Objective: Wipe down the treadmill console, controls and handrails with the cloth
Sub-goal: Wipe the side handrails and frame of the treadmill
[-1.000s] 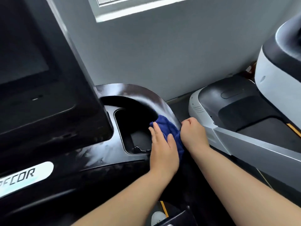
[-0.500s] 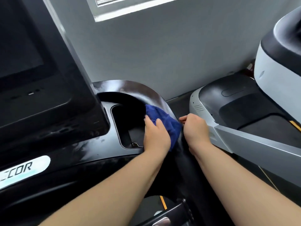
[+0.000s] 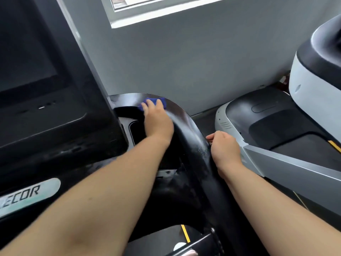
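A black treadmill console (image 3: 46, 111) with a dark screen fills the left of the view. Its glossy black right wing (image 3: 186, 126) curves round a recessed cup tray (image 3: 136, 130). My left hand (image 3: 156, 122) presses a blue cloth (image 3: 158, 101) flat against the wing's far top edge; most of the cloth is hidden under my fingers. My right hand (image 3: 224, 146) grips the wing's outer right edge, fingers curled round it.
A second treadmill with a grey and black motor hood (image 3: 267, 115) and grey side rail (image 3: 295, 167) stands close on the right. A grey wall (image 3: 184, 58) and a window sill (image 3: 156, 17) lie behind. A black handrail end (image 3: 195, 250) shows at the bottom.
My left hand slid the blue cloth from the wing's right rim up and away to its far top edge. My right hand stayed on the outer edge.
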`<state>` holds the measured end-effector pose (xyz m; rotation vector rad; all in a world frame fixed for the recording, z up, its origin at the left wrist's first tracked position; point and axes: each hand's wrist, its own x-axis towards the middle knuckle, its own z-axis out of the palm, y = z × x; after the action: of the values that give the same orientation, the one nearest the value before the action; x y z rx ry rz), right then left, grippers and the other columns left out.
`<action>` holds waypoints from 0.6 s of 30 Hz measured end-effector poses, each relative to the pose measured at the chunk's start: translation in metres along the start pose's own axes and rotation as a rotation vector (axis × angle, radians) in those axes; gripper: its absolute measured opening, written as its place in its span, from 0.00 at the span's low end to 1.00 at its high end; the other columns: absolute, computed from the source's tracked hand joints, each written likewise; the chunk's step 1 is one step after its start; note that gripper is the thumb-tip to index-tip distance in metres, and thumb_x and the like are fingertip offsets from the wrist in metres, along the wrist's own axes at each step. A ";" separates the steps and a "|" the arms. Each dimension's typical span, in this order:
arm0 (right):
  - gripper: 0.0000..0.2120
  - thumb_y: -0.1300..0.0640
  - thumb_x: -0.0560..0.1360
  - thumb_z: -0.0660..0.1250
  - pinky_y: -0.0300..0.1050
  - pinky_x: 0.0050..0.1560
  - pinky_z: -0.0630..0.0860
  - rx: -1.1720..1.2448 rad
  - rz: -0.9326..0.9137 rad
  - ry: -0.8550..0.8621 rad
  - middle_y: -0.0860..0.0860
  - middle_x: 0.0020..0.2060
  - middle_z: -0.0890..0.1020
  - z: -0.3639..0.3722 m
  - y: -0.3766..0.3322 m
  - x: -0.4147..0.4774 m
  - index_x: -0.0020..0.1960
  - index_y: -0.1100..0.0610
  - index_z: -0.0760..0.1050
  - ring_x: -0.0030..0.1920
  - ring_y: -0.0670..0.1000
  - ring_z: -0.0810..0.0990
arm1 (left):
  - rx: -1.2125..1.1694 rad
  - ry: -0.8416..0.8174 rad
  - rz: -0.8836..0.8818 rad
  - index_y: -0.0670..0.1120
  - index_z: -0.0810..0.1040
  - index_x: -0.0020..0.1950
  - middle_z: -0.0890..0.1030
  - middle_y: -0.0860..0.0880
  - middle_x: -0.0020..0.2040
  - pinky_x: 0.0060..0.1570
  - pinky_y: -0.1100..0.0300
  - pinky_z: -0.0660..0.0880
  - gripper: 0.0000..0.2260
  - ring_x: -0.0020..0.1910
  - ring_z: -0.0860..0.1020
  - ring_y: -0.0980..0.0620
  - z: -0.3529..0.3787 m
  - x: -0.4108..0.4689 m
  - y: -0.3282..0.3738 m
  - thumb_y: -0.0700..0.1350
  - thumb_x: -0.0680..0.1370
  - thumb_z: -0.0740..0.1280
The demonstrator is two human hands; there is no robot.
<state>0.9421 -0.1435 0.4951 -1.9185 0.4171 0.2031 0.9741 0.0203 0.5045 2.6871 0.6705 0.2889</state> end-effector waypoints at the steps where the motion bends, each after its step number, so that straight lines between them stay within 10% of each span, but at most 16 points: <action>1: 0.15 0.53 0.70 0.54 0.50 0.48 0.74 0.064 0.041 0.000 0.50 0.40 0.83 0.000 -0.002 0.000 0.38 0.53 0.79 0.46 0.54 0.79 | -0.091 -0.005 -0.010 0.40 0.62 0.73 0.57 0.35 0.75 0.72 0.55 0.50 0.24 0.75 0.53 0.37 0.007 -0.012 0.009 0.33 0.76 0.55; 8: 0.12 0.62 0.76 0.53 0.40 0.39 0.78 0.577 0.361 -0.120 0.58 0.41 0.81 -0.026 0.004 -0.002 0.44 0.62 0.76 0.40 0.52 0.80 | -0.558 -0.097 -0.204 0.48 0.66 0.74 0.66 0.50 0.74 0.56 0.73 0.56 0.22 0.72 0.65 0.50 0.005 -0.091 0.014 0.37 0.80 0.55; 11: 0.13 0.63 0.77 0.53 0.42 0.45 0.78 0.559 0.345 -0.135 0.59 0.42 0.81 -0.032 0.010 -0.010 0.44 0.63 0.76 0.40 0.53 0.80 | -0.520 -0.202 0.098 0.47 0.61 0.76 0.55 0.49 0.78 0.60 0.79 0.46 0.22 0.76 0.55 0.53 -0.001 -0.145 0.005 0.37 0.82 0.54; 15: 0.13 0.65 0.76 0.57 0.44 0.50 0.72 0.091 0.098 -0.153 0.62 0.50 0.82 -0.039 0.015 -0.027 0.45 0.59 0.81 0.47 0.53 0.78 | -0.353 -0.254 0.635 0.41 0.68 0.72 0.62 0.41 0.75 0.73 0.48 0.49 0.22 0.76 0.57 0.43 -0.002 -0.159 0.001 0.35 0.77 0.54; 18: 0.15 0.61 0.78 0.55 0.44 0.51 0.69 -0.383 -0.109 -0.108 0.53 0.55 0.81 -0.053 0.025 -0.049 0.44 0.51 0.79 0.53 0.53 0.76 | -0.108 -0.305 0.894 0.48 0.74 0.67 0.70 0.48 0.71 0.71 0.43 0.52 0.20 0.73 0.64 0.47 0.000 -0.104 0.006 0.43 0.77 0.56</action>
<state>0.8849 -0.1914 0.5099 -2.2863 0.2094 0.3324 0.8866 -0.0349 0.4952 2.6642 -0.6415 0.1119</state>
